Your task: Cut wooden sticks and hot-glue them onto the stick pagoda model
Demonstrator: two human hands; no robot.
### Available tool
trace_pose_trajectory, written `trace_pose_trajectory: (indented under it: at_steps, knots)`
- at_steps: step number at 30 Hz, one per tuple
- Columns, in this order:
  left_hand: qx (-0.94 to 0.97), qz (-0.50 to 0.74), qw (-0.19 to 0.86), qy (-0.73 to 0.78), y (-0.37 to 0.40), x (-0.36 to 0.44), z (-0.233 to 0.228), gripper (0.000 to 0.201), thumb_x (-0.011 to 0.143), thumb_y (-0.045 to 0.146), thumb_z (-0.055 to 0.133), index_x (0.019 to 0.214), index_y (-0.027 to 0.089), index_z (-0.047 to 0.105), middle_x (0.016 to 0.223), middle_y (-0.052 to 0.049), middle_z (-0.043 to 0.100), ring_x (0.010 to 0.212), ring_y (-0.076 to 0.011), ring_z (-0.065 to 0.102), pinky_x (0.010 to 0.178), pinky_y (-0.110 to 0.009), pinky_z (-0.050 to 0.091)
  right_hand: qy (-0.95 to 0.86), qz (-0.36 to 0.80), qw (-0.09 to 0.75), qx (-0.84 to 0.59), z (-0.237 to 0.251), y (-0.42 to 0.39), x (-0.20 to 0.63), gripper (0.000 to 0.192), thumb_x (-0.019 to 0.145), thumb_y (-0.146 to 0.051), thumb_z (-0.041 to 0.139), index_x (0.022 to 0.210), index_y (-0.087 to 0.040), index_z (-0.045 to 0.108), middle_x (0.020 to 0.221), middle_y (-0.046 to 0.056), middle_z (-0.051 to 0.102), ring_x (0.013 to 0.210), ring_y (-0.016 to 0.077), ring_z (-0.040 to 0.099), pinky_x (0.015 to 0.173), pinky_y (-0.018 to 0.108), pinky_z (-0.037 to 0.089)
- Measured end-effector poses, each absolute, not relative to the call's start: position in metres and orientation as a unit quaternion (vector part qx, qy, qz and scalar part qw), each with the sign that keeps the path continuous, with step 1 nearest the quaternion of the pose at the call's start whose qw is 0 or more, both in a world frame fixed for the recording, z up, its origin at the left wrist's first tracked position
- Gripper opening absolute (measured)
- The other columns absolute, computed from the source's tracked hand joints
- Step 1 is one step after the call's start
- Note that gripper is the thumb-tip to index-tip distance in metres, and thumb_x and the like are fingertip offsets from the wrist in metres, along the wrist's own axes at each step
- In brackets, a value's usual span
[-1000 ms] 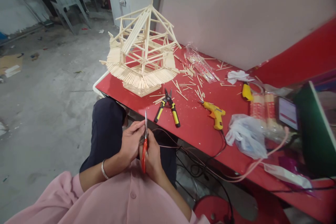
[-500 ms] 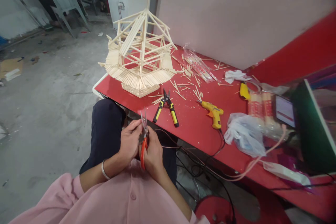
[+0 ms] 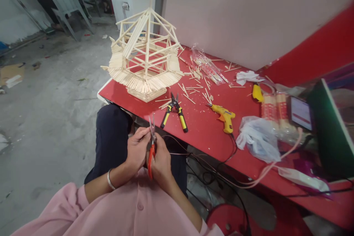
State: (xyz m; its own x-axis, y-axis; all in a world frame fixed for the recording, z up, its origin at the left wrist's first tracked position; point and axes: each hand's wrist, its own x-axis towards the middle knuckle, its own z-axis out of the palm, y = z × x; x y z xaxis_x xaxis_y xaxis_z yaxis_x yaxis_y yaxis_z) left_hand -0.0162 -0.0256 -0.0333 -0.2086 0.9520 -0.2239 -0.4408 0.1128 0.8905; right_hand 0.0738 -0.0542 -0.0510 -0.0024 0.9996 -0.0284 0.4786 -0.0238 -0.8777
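My right hand (image 3: 160, 160) is closed around long-nose pliers (image 3: 151, 158) with orange handles. Their slim metal jaws point up and stand slightly apart. My left hand (image 3: 138, 149), a silver bangle at its wrist, presses against the pliers' left side with fingers bent together. Anything between those fingers is hidden. Both hands rest over my lap, in front of the red table (image 3: 201, 143). Beyond them stands a pavilion-like model (image 3: 146, 55) of pale wooden sticks. Yellow-and-black cutters (image 3: 174, 110) lie just past the table's edge with their handles spread.
To the right lie a yellow glue gun (image 3: 225, 116), a plastic bag (image 3: 258, 138) and a phone (image 3: 301, 112). Loose sticks (image 3: 190, 90) and a stick packet (image 3: 208, 66) are scattered behind. Cables (image 3: 215, 177) hang below the edge; a red stool (image 3: 229, 219) stands beneath.
The view has shifted slightly, so the model appears a little further left. Both hands keep nearly the same pose, and the pliers stay in the right hand.
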Motion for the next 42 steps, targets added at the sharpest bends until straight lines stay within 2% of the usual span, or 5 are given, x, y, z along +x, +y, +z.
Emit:
trace_pose_trajectory:
  at_steps: [12,18,33,39,42]
  knots:
    - [0.285,0.615,0.542,0.498,-0.024,-0.011,-0.027,0.017,0.073,0.03,0.078,0.087,0.021,0.079,0.081,0.0,0.059,0.071,-0.0084,0.055,0.063,-0.017,0.047,-0.586,0.375,0.42,-0.582,-0.049,-0.053,0.076,0.036,0.086,-0.028,0.052,0.122,-0.022,0.058,0.097,0.003,0.071,0.083,0.0158,0.068,0.077,0.026,0.054]
    - [0.276,0.608,0.557,0.494,-0.022,-0.011,-0.029,0.014,0.075,0.031,0.076,0.083,0.02,0.077,0.081,0.0,0.059,0.072,-0.0082,0.056,0.065,-0.018,0.047,-0.616,0.337,0.376,-0.605,-0.052,-0.049,0.077,0.047,0.087,-0.03,0.052,0.133,-0.023,0.049,0.124,0.008,0.062,0.111,0.0212,0.061,0.094,0.035,0.049]
    - [0.268,0.587,0.568,0.512,-0.019,-0.015,-0.032,0.022,0.073,0.029,0.077,0.092,0.018,0.076,0.088,-0.004,0.07,0.077,-0.0134,0.064,0.074,-0.024,0.051,-0.61,0.33,0.376,-0.614,-0.055,-0.051,0.077,0.05,0.087,-0.031,0.05,0.137,-0.023,0.045,0.128,0.01,0.06,0.117,0.0222,0.058,0.097,0.037,0.048]
    - [0.268,0.579,0.579,0.508,-0.016,-0.02,-0.035,0.023,0.07,0.032,0.079,0.087,0.017,0.074,0.065,0.002,0.061,0.044,-0.0032,0.043,0.042,-0.016,0.036,-0.621,0.265,0.359,-0.645,-0.058,-0.053,0.086,0.059,0.08,-0.024,0.05,0.138,-0.02,0.044,0.118,0.011,0.061,0.105,0.0236,0.06,0.089,0.038,0.051]
    - [0.25,0.567,0.599,0.507,-0.014,-0.021,-0.036,0.026,0.069,0.033,0.08,0.087,0.016,0.072,0.062,0.002,0.061,0.046,-0.0049,0.047,0.045,-0.017,0.039,-0.642,0.206,0.316,-0.668,-0.058,-0.052,0.09,0.059,0.078,-0.022,0.051,0.137,-0.019,0.048,0.105,0.011,0.06,0.096,0.0247,0.058,0.081,0.039,0.051]
